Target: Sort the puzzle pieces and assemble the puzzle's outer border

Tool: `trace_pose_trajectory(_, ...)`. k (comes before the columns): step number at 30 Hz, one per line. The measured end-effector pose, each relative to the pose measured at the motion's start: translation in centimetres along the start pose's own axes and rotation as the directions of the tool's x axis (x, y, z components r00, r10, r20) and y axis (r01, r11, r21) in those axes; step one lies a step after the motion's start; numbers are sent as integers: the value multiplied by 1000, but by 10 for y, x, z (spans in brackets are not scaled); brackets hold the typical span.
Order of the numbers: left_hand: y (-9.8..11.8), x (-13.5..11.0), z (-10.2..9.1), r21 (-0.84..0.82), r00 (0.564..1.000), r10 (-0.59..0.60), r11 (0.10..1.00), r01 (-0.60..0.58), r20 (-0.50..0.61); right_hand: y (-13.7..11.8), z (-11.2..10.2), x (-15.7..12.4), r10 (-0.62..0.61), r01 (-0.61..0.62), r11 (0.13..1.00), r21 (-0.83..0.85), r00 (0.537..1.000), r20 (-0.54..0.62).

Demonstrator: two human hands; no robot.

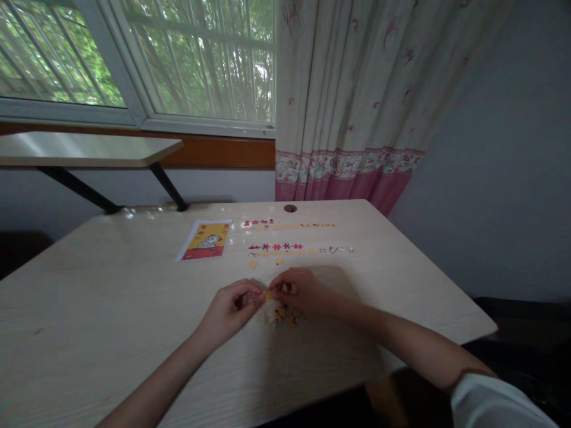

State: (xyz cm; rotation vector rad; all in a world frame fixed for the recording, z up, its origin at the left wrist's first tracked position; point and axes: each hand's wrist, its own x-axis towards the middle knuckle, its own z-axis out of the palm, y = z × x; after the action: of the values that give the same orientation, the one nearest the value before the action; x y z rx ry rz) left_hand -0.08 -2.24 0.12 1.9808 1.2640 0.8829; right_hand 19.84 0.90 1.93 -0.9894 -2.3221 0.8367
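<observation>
Between the fingertips of both hands is a small yellow jigsaw puzzle piece (pixel 267 295). My left hand (pixel 232 306) pinches it from the left, and my right hand (pixel 306 291) grips it from the right, partly covering it. Just below the fingers lies a loose pile of puzzle pieces (pixel 285 315), yellow with dark marks. Beyond the hands, red pieces (pixel 276 246) and yellow pieces (pixel 289 252) lie in rows, with white ones (pixel 339 249) at the right end. Two yellow pieces sit apart, nearer the hands. A printed picture of a white cartoon animal (pixel 207 241) lies left of the rows.
Farther back, more red and yellow pieces (pixel 289 226) form rows near a round cable hole (pixel 290 208). The pale wooden table (pixel 111 309) reaches the wall. A raised shelf (pixel 84 148) on black legs stands back left, below the window. A curtain (pixel 343 119) hangs behind the table.
</observation>
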Motion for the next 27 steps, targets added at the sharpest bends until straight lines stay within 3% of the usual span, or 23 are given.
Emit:
trace_pose_trajectory(4, -1, 1, 7, -65, 997, -73, 995, 73, -8, 6, -1, -10, -153, 137, 969, -204, 986, -65)
trace_pose_trajectory(8, -1, 3, 9, -163, 989, -148, 976, 146, 3, 10, 2, -13, -221, 163, 916, -365, 968, -121)
trace_pose_trajectory(15, -2, 7, 7, -240, 986, -164, 957, 163, 16, 10, 8, -15, -327, 221, 852, -475, 933, -152)
trace_pose_trajectory(20, -2, 6, 6, -200, 993, -120, 972, 119, 6, 13, 2, -13, -311, 189, 861, -471, 930, -195)
trace_pose_trajectory(27, -9, 0, -16, 94, 999, -29, 995, 32, -36, 47, -39, -11, -169, -45, 929, -368, 832, -528)
